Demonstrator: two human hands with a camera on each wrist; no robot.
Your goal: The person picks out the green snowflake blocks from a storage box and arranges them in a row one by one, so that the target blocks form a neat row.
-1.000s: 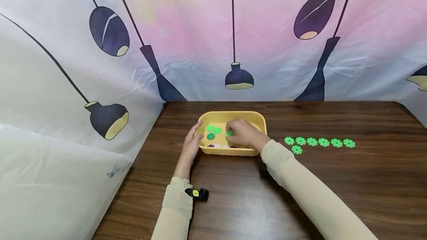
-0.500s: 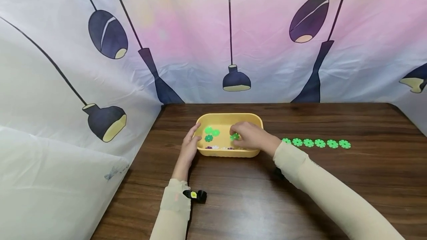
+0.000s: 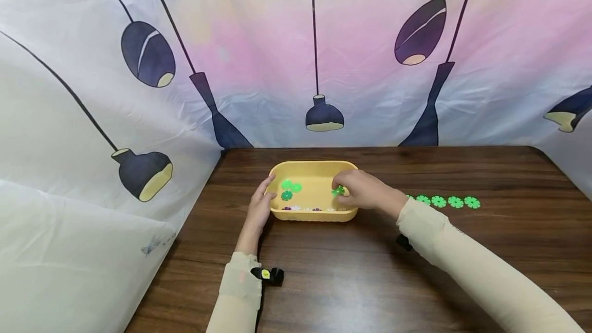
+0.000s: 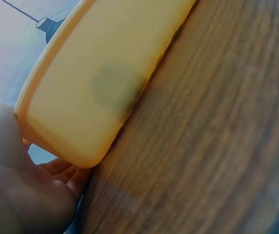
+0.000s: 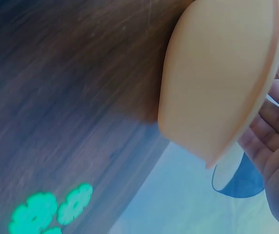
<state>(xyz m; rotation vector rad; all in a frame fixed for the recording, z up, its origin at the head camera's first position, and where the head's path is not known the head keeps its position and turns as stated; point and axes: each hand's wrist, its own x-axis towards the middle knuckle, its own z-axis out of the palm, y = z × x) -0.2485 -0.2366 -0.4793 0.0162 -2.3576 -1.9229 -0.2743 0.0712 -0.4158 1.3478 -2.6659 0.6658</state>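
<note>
A yellow plastic tray [image 3: 312, 168] stands on the table with several flower-shaped snowflake discs in it. My left hand [image 3: 257, 213] grips its left end, the thumb at the rim and the other fingers on the outside, as the left wrist view also shows. Over the tray's right end, my right hand [image 3: 370, 191] pinches a green snowflake disc [image 3: 338, 190] between thumb and fingers. Two light green discs [image 3: 287, 184] and a darker green disc [image 3: 287, 196] lie at the left inside. Purple and white discs [image 3: 295, 208] are partly hidden behind the near wall.
Right of the tray, a row of green snowflake discs [image 3: 455, 202] lies on the dark wooden table [image 3: 324, 266]; my right forearm covers its left part. A printed cloth [image 3: 259, 55] hangs behind the table and along its left side.
My right hand has moved rightward inside the tray, carrying the green disc away from the other green ones. The left hand keeps its grip. The head view has shifted slightly.
</note>
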